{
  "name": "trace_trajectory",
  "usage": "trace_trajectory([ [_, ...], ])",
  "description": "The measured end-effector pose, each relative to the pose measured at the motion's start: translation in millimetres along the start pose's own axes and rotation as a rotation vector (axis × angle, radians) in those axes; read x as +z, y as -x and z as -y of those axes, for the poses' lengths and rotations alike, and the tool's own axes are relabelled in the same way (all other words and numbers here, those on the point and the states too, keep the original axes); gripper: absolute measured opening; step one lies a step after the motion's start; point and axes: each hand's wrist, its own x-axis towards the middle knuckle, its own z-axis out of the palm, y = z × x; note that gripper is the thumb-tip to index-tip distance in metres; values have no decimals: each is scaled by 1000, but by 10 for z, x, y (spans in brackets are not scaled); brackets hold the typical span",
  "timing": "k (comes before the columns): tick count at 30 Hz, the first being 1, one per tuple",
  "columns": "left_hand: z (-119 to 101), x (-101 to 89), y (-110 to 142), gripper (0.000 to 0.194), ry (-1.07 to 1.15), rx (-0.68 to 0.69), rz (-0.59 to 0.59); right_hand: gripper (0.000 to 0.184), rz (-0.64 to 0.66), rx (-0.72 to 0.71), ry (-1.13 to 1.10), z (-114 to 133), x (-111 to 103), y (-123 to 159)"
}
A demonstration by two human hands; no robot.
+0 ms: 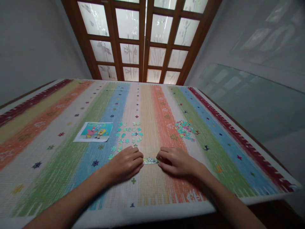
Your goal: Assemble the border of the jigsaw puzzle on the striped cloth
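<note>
A short joined strip of jigsaw puzzle point(150, 161) lies on the striped cloth between my hands. My left hand point(128, 161) is closed at the strip's left end, its fingers bent together. At the right end, my right hand point(175, 161) pinches the strip between thumb and fingers. Both hands rest low over the cloth and hide the strip's ends. Just beyond my left hand, several loose teal puzzle pieces point(129, 129) are spread apart. A pile of mixed teal, pink and yellow pieces point(185, 129) sits farther right.
A printed cartoon picture point(95, 132) lies flat left of the spread pieces. The striped tablecloth point(147, 105) covers the wide table, whose near edge runs below my forearms. Wooden doors with glass panes point(143, 41) stand behind, and walls flank both sides.
</note>
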Motion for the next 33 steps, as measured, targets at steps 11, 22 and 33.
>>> trace_trajectory([
  [11, -26, -10, -4, 23, -28, 11, -7, 9, -61, -67, 18, -19, 70, -24],
  [22, -31, -6, -7, 21, -30, 10, -2, 10, -92, -84, 10, -41, 91, -26],
  [33, -54, 24, -27, 21, -35, 26, -6, 13, -124, -95, 42, -15, 91, -27],
])
